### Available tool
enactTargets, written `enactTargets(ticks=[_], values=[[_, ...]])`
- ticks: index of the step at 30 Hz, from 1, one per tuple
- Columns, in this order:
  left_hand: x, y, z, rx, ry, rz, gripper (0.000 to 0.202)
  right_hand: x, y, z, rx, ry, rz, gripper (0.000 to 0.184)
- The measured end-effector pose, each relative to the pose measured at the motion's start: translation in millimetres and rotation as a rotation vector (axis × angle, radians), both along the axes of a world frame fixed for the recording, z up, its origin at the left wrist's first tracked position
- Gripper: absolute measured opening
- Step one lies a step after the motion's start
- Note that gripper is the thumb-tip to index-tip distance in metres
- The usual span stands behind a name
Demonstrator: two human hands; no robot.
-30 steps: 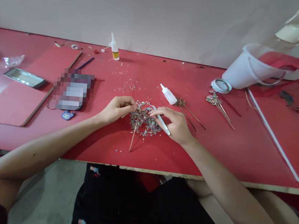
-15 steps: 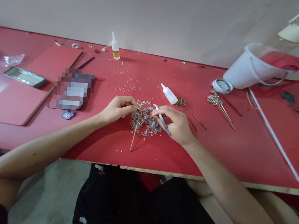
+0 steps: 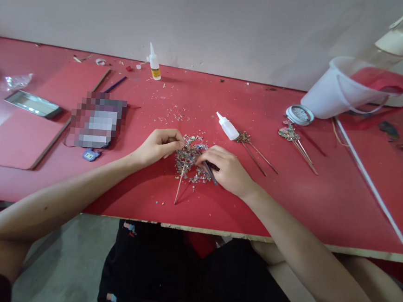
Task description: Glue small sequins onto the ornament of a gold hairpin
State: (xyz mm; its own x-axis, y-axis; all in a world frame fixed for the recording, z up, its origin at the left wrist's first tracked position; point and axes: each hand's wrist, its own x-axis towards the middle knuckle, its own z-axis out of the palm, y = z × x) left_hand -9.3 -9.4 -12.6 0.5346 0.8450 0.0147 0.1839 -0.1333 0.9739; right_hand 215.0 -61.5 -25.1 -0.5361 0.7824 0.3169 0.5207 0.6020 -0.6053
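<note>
Between the fingertips of my left hand (image 3: pixel 162 144) is the ornate head of a gold hairpin (image 3: pixel 180 179), its shank slanting down toward the table's near edge. Beneath it spreads a pile of small shiny multicoloured chips (image 3: pixel 203 175). My right hand (image 3: pixel 228 168) is closed around grey tweezers (image 3: pixel 211 172), low over the right side of the pile; their tips are hidden by the fingers. A white glue bottle (image 3: pixel 227 127) lies beyond the right hand, against a two-pronged hairpin (image 3: pixel 257 156).
A decorated hairpin (image 3: pixel 290 134), a small round tub (image 3: pixel 299 115) and a white bucket (image 3: pixel 339 89) are at the right. An upright glue bottle (image 3: pixel 155 63) is near the wall. Leftward lie a pixelated object (image 3: pixel 99 122), a glass-topped case (image 3: pixel 33 104) and red boards (image 3: pixel 17 139).
My right hand has moved slightly left and inward with the tweezers, and the tweezers have turned so that they look darker. My left hand and the hairpin stay nearly still.
</note>
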Motion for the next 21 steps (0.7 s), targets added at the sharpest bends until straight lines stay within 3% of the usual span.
enactTargets(ticks=[5,13,21], values=[[0,0,-1.2,0.012,0.015,0.009,0.016,3,0,2.2,0.044,0.015,-0.036,0.024],[0,-1,-0.1,0.013,0.034,0.012,0.015,11,2,7.6,0.071,0.144,-0.206,0.015],[1,-2,1.8,0.009,0.04,0.005,0.016,10,0,5.9,-0.019,0.127,-0.18,0.023]])
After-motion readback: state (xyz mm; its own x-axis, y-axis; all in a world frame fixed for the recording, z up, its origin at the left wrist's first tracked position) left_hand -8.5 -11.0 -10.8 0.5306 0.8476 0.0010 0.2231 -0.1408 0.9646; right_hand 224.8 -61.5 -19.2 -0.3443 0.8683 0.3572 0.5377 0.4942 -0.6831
